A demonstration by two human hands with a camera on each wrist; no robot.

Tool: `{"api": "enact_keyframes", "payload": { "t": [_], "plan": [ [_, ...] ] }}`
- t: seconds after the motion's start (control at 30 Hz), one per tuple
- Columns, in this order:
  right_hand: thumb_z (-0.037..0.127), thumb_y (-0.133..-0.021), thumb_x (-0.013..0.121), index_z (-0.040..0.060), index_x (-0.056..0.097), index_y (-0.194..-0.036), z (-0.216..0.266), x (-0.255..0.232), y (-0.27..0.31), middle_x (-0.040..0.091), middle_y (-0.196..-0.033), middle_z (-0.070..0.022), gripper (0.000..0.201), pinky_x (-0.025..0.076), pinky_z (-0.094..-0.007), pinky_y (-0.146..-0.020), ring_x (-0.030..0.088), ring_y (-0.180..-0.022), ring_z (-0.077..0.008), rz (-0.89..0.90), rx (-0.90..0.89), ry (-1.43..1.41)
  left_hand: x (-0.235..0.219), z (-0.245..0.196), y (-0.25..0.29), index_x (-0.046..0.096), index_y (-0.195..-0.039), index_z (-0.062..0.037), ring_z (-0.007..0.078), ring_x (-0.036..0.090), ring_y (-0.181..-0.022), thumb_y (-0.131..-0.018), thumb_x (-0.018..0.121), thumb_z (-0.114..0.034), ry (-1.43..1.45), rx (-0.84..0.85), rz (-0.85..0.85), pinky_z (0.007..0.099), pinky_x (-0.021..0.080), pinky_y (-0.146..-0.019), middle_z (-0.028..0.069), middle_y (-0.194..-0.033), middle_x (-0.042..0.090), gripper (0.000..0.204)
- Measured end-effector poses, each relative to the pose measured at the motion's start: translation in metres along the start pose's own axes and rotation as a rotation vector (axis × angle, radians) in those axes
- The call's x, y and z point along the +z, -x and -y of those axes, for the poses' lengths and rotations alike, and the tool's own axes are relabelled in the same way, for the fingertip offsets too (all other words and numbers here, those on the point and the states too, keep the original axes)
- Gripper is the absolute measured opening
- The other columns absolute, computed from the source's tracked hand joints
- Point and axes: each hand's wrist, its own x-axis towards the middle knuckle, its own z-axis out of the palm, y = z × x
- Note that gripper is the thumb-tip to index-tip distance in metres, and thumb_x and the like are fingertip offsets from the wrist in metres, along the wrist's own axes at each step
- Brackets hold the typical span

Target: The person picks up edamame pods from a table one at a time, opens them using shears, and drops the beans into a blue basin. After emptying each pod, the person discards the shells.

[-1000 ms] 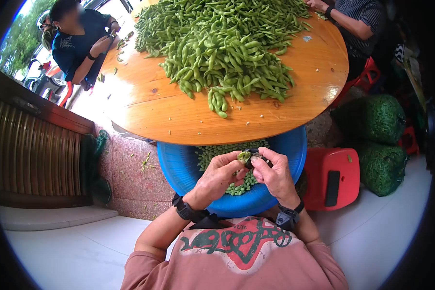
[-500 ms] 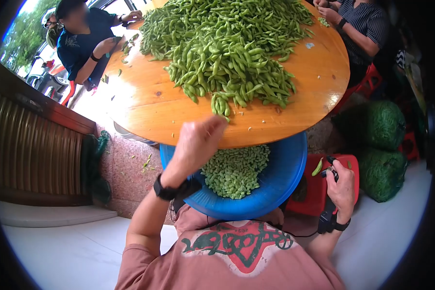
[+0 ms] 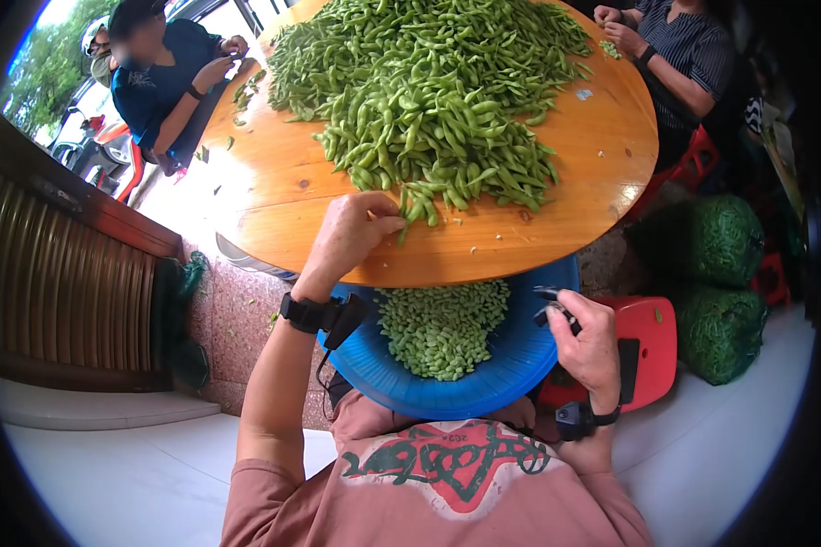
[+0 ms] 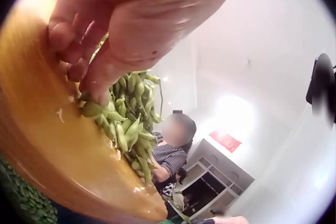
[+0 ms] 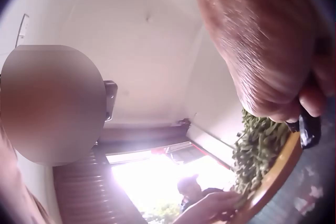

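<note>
At the front edge of the heap of green soybean pods (image 3: 438,118), my left hand (image 3: 348,235) pinches a pod (image 3: 402,235) between thumb and fingertips. The left wrist view shows the thumb and fingers on a pod (image 4: 92,109) low over the wooden table (image 3: 274,187). My right hand (image 3: 591,342) grips a small black two-pronged tool (image 3: 547,294) above the right rim of the blue basin (image 3: 360,351). In the right wrist view, a dark end of this tool (image 5: 311,130) sticks out below the curled fingers. Shelled green beans (image 3: 442,330) lie in the basin.
A red stool (image 3: 655,333) stands right of the basin, with filled green net sacks (image 3: 721,328) beyond it. Two other people sit at the table, one in a dark shirt (image 3: 181,68) at left, one in stripes (image 3: 698,46) at right. Bits of pod lie on the floor.
Both hands were together over the basin with a pod. The left hand moved forward to the heap; the right swung out over the stool, where a pod appeared, then came back with the tool.
</note>
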Motion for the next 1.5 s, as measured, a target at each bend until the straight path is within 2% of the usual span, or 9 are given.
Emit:
{"api": "enact_keyframes", "payload": {
  "t": [0.17,0.3,0.4,0.53,1.07,1.17,1.27,1.43,1.5],
  "plan": [
    [0.0,-0.086,0.062,-0.0038,0.063,-0.097,0.02,0.026,-0.012,0.063,-0.078,-0.0177,0.011,0.048,-0.0354,-0.062,0.063,-0.067,-0.0322,0.049,-0.099,-0.109,0.016,-0.012,0.011,0.07,-0.094,0.0007,0.0149,0.065,-0.063,-0.082,0.074,-0.012,0.002,0.017,0.016,0.0301,0.051,-0.06,0.0087,-0.071,0.069,0.018],
    [0.0,-0.087,0.061,-0.0038,0.063,-0.096,0.018,0.037,-0.011,0.062,-0.076,-0.0171,0.01,0.048,-0.0349,-0.061,0.061,-0.063,-0.0281,0.052,-0.071,-0.166,0.031,-0.016,0.024,0.068,-0.093,0.0014,0.0126,0.064,-0.068,-0.087,0.068,-0.007,0.036,0.188,-0.242,0.0279,0.05,-0.062,0.0079,-0.076,0.068,0.011],
    [0.006,-0.093,0.059,-0.0018,0.066,-0.107,0.017,0.043,-0.007,0.056,-0.066,-0.0046,0.017,0.042,-0.027,-0.052,0.051,-0.057,-0.008,0.025,0.171,-0.449,0.036,-0.035,0.051,0.063,-0.104,-0.0013,0.0078,0.062,-0.071,-0.094,0.062,-0.006,0.35,0.074,0.037,0.0246,0.05,-0.062,0.0023,-0.078,0.065,0.011],
    [0.012,-0.098,0.058,-0.0032,0.065,-0.112,0.026,0.043,-0.012,0.05,-0.068,0.0049,0.022,0.036,-0.0197,-0.049,0.045,-0.058,-0.002,0.108,0.389,-0.839,0.06,-0.041,0.08,0.06,-0.108,-0.0018,0.0072,0.062,-0.071,-0.099,0.06,-0.008,0.838,-0.075,0.317,0.0219,0.05,-0.063,-0.0008,-0.079,0.062,0.011],
    [0.007,-0.096,0.06,-0.0071,0.062,-0.103,0.01,0.054,-0.011,0.052,-0.081,0.0019,0.016,0.04,-0.0212,-0.05,0.047,-0.06,-0.0025,0.27,0.377,-0.877,0.078,-0.044,0.1,0.062,-0.093,0.0026,0.0097,0.061,-0.07,-0.087,0.068,0.003,0.214,0.315,-0.064,0.0258,0.049,-0.062,0.0039,-0.081,0.064,0.009],
    [0.007,-0.096,0.06,-0.0049,0.064,-0.101,0.004,0.056,-0.008,0.052,-0.077,0.0023,0.013,0.037,-0.0205,-0.048,0.047,-0.059,-0.0025,0.196,0.215,-0.757,0.076,-0.039,0.103,0.063,-0.096,0.0,0.0124,0.061,-0.068,-0.09,0.068,-0.001,0.415,0.091,0.106,0.0265,0.048,-0.06,0.0044,-0.079,0.064,0.008],
    [0.006,-0.096,0.059,-0.0021,0.065,-0.1,0.0,0.046,-0.005,0.05,-0.073,0.0031,0.01,0.034,-0.0197,-0.048,0.045,-0.059,-0.0022,0.377,0.483,-1.259,0.078,-0.026,0.103,0.063,-0.101,-0.0054,0.0151,0.057,-0.064,-0.095,0.065,-0.009,1.502,-0.288,0.599,0.0259,0.044,-0.058,0.0066,-0.078,0.063,0.008],
    [0.006,-0.096,0.059,-0.0016,0.065,-0.097,0.002,0.048,-0.006,0.051,-0.072,0.0034,0.009,0.034,-0.0204,-0.048,0.045,-0.057,-0.0038,0.388,0.5,-1.158,0.081,-0.021,0.102,0.062,-0.105,-0.0032,0.0155,0.06,-0.07,-0.095,0.066,-0.008,1.498,-0.285,0.659,0.027,0.048,-0.064,0.0071,-0.081,0.063,0.012],
    [0.005,-0.095,0.059,-0.0025,0.064,-0.097,0.009,0.052,-0.006,0.052,-0.073,0.0016,0.009,0.037,-0.0227,-0.049,0.048,-0.058,-0.0055,0.336,0.401,-0.913,0.082,-0.03,0.099,0.059,-0.11,-0.0017,0.0138,0.063,-0.077,-0.093,0.069,-0.007,1.126,-0.214,0.411,0.0277,0.053,-0.071,0.0057,-0.082,0.063,0.02]
  ]
}}
